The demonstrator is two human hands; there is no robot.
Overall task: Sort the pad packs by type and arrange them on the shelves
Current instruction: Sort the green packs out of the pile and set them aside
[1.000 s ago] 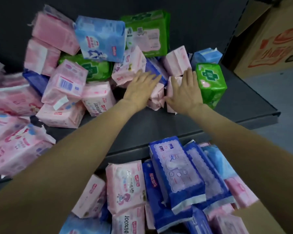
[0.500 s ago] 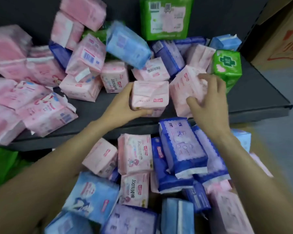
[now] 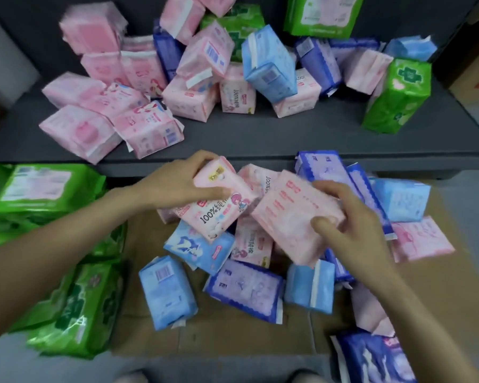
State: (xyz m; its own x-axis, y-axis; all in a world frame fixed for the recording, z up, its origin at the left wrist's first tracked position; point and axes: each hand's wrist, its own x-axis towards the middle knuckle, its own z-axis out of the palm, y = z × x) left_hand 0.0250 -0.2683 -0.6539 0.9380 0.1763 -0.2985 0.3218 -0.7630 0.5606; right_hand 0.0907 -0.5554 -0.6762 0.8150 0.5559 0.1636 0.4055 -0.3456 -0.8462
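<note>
Both hands are over the pile on the cardboard sheet (image 3: 155, 244) below the shelf (image 3: 260, 136). The left hand (image 3: 174, 183) has its fingers (image 3: 205, 158) curled round a pink pack with a cartoon girl (image 3: 219, 205), held tilted. Just beside it at 3 o'clock, the right hand (image 3: 351, 217) pinches a plain pink pack (image 3: 288, 217). Up at 12 o'clock, pink, blue and green packs (image 3: 205, 67) lie jumbled on the shelf. Big green packs (image 3: 75, 308) are stacked at 8 o'clock.

Both bare forearms reach in from the lower corners toward mid-frame. The left hand (image 3: 177, 183) has its fingers curled, gripping. The right hand (image 3: 351, 217) pinches with thumb and curled fingers.
</note>
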